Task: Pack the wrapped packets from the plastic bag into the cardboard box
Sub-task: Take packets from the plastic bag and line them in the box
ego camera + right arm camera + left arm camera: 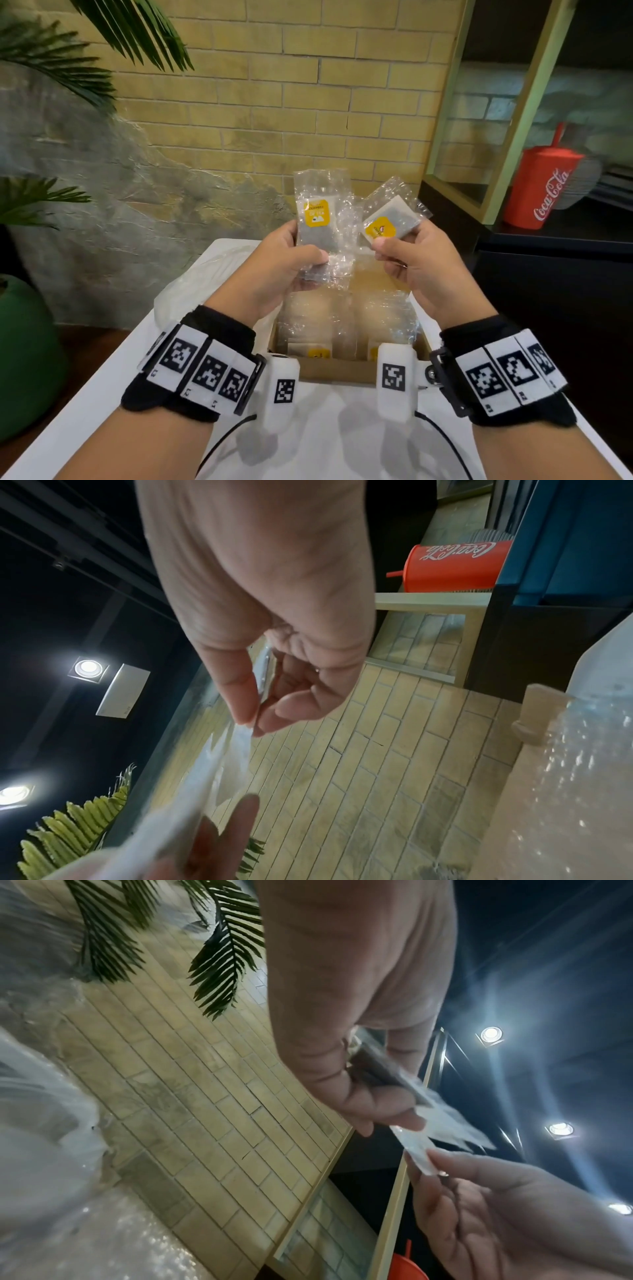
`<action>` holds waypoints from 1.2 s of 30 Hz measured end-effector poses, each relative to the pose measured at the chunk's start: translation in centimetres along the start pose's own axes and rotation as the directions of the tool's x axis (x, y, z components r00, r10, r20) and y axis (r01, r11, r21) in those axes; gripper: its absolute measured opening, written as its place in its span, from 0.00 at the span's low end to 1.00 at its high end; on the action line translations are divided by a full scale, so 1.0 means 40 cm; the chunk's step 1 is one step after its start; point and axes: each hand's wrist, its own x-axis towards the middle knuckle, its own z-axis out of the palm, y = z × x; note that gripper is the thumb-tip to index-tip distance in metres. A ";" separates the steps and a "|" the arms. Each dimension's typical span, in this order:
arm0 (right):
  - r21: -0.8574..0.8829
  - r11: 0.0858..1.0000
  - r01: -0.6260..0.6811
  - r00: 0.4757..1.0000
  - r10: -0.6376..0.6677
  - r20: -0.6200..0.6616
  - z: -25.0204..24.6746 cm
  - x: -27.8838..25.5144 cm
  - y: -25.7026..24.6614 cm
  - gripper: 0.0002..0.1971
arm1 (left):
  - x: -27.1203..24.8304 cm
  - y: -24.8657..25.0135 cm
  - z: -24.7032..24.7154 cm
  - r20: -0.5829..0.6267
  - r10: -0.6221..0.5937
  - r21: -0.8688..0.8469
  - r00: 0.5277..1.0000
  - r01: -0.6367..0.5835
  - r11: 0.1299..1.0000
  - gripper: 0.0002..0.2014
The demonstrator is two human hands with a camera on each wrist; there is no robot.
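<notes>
You are working over a white bench (102, 394), and the cardboard box (337, 373) is sitting directly below your fingers, its mouth facing up so a packet can go straight down into it. Wrapped packets already in it are lying in side-by-side stacks, probably to keep the layers flat. The crumpled plastic bag (191, 287) is lying just beyond your left wrist, within easy reach for the next pick.

Your left hand (274, 270) is holding a clear strip of packets (320, 222) upright above the box; thumb and fingers (383, 1110) are pinching its lower part, which is keeping the yellow labels facing you. Your right hand (421, 263) is pinching the single packet (390, 221) at its lower edge, thumb pressed against the fingers (240, 691), and is tilting it away from the strip. The two wrappers are nearly touching; whether they are joined, I cannot tell. It looks as though you are separating one packet so each lies flat in the box.
</notes>
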 end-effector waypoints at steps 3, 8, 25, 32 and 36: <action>-0.008 0.999 -0.053 0.998 0.053 0.039 0.019 0.000 0.011 0.21 | -0.005 0.003 0.008 0.038 -0.004 -0.017 0.999 0.005 1.000 0.13; -0.247 0.969 -0.011 0.991 -0.023 -0.134 0.010 0.008 0.016 0.50 | -0.003 0.003 -0.001 0.019 0.009 0.107 1.000 -0.011 0.994 0.14; -0.603 0.785 0.139 0.934 0.099 0.344 -0.005 -0.016 -0.003 0.09 | -0.019 0.018 -0.006 0.190 -0.081 0.097 0.978 0.064 0.993 0.14; -0.349 0.937 -0.005 0.997 -0.020 -0.068 -0.032 -0.011 -0.010 0.27 | -0.008 0.010 0.006 0.020 -0.099 0.035 0.995 0.098 0.995 0.15; -0.322 0.944 -0.073 0.984 0.015 -0.178 -0.020 -0.038 -0.023 0.19 | -0.019 0.006 0.036 0.020 -0.105 0.054 0.994 0.104 0.993 0.18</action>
